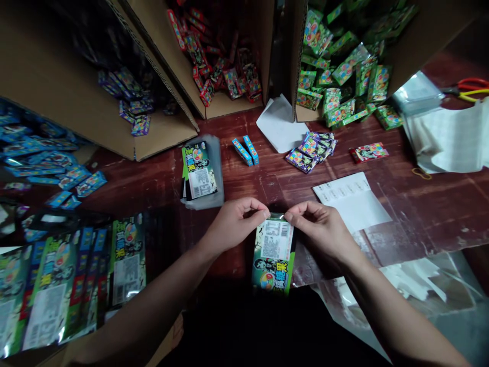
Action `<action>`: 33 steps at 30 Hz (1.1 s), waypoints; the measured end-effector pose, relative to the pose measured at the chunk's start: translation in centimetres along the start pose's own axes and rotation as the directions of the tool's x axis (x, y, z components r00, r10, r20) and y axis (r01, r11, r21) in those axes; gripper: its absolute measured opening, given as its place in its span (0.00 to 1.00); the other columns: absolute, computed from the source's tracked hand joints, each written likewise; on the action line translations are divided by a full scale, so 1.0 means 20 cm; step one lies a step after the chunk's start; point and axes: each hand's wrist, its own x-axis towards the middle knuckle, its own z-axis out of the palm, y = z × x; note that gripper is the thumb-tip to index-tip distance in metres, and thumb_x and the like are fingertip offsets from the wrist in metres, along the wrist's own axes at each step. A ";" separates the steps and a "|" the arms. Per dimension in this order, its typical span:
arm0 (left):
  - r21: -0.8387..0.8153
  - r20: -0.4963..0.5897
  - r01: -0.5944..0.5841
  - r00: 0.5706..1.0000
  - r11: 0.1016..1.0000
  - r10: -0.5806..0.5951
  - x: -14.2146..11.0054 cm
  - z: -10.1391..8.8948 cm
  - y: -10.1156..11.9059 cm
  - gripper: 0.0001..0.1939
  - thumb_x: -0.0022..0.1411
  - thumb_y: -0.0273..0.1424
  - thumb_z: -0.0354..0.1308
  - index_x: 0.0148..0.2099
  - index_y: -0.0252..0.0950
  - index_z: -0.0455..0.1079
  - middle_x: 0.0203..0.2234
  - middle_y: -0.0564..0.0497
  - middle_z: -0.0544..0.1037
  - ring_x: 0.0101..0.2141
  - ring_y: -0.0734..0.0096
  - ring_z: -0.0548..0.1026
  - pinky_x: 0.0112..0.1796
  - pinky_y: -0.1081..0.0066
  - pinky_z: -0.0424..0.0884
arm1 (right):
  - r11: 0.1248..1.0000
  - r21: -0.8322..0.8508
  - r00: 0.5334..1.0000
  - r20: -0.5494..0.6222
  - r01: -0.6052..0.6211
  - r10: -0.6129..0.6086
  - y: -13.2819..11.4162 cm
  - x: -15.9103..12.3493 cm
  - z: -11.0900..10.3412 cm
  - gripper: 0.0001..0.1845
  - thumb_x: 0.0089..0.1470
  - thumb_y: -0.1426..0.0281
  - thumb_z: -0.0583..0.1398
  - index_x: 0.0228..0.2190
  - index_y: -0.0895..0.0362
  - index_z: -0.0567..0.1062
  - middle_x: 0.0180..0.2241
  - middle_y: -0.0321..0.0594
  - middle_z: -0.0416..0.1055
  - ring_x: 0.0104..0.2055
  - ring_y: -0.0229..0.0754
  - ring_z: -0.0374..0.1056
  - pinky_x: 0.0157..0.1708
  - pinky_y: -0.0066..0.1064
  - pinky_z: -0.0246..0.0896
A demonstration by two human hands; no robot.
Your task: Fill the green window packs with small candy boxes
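A green and black printed packet [273, 255] with a white barcode label hangs upside down in front of me, near the table's front edge. My left hand [240, 221] pinches the upper left corner of its clear top edge between thumb and forefinger. At the upper right corner, my right hand [323, 224] has a like pinch. The packet's lower end meets my dark clothing. Just beyond my left hand lies a stack of printed cards in clear sleeves [200, 176]. A sheet of labels [351, 199] lies beyond my right hand.
Cardboard boxes hold red [233, 81], green [344, 76] and purple [130, 97] small candy boxes. Two blue boxes [245, 151], purple packs [311, 151] and a red box [369, 152] lie on the table. Finished-looking packets [53, 290] stand at left; pliers [471, 89] lie far right.
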 end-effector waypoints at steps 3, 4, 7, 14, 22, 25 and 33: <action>0.040 0.070 -0.023 0.997 0.999 0.020 0.01 -0.03 0.02 0.09 0.65 0.35 0.60 0.39 0.36 0.77 0.34 0.51 0.82 0.35 0.69 0.77 0.39 0.70 0.71 | 0.999 -0.034 0.999 0.045 0.000 0.001 0.00 0.00 -0.03 0.16 0.55 0.56 0.67 0.34 0.56 0.81 0.33 0.37 0.79 0.34 0.39 0.72 0.36 0.30 0.66; 0.044 0.096 -0.035 0.995 0.998 0.030 0.01 -0.04 0.02 0.09 0.65 0.36 0.60 0.40 0.36 0.77 0.35 0.51 0.82 0.36 0.69 0.78 0.40 0.70 0.71 | 0.999 -0.042 0.998 0.071 0.007 -0.004 0.00 0.00 -0.05 0.15 0.55 0.56 0.67 0.34 0.55 0.81 0.34 0.38 0.79 0.35 0.40 0.73 0.37 0.31 0.67; 0.035 0.134 -0.039 0.990 0.999 0.034 0.03 -0.05 0.04 0.09 0.65 0.36 0.60 0.40 0.36 0.78 0.35 0.50 0.83 0.36 0.68 0.79 0.40 0.69 0.72 | 0.998 -0.027 0.987 0.157 0.049 -0.044 -0.01 -0.01 -0.09 0.13 0.57 0.57 0.66 0.35 0.54 0.82 0.38 0.38 0.81 0.40 0.43 0.75 0.44 0.35 0.69; -0.030 0.248 0.018 0.969 0.999 -0.010 0.07 -0.04 0.05 0.09 0.62 0.37 0.65 0.41 0.38 0.79 0.39 0.49 0.83 0.39 0.66 0.80 0.43 0.68 0.74 | 0.990 -0.035 0.969 0.210 0.139 -0.128 0.03 -0.02 -0.16 0.09 0.59 0.62 0.65 0.38 0.53 0.81 0.39 0.38 0.80 0.40 0.41 0.75 0.44 0.34 0.70; 0.166 0.369 -0.331 0.894 0.929 0.253 0.28 0.16 0.17 0.03 0.62 0.28 0.62 0.37 0.39 0.77 0.48 0.47 0.81 0.48 0.62 0.78 0.49 0.64 0.72 | 0.567 -0.632 0.842 0.301 0.528 -0.449 -0.09 0.24 -0.55 0.13 0.64 0.66 0.59 0.47 0.52 0.79 0.50 0.46 0.76 0.52 0.50 0.70 0.54 0.47 0.62; 0.129 0.515 -0.458 0.789 0.880 0.335 0.41 0.33 0.22 0.04 0.58 0.24 0.62 0.34 0.38 0.75 0.59 0.43 0.74 0.59 0.56 0.72 0.54 0.60 0.69 | 0.346 -0.720 0.798 0.524 0.602 -0.298 -0.14 0.45 -0.71 0.16 0.63 0.70 0.58 0.51 0.53 0.77 0.52 0.48 0.75 0.54 0.53 0.67 0.56 0.50 0.57; 0.236 0.552 -0.462 0.788 0.855 0.274 0.53 0.53 0.14 0.05 0.55 0.23 0.61 0.32 0.39 0.72 0.57 0.43 0.76 0.63 0.58 0.68 0.57 0.61 0.68 | 0.341 -0.631 0.694 0.713 0.697 -0.099 -0.14 0.68 -0.72 0.09 0.56 0.70 0.63 0.41 0.54 0.80 0.38 0.43 0.76 0.44 0.47 0.68 0.47 0.39 0.63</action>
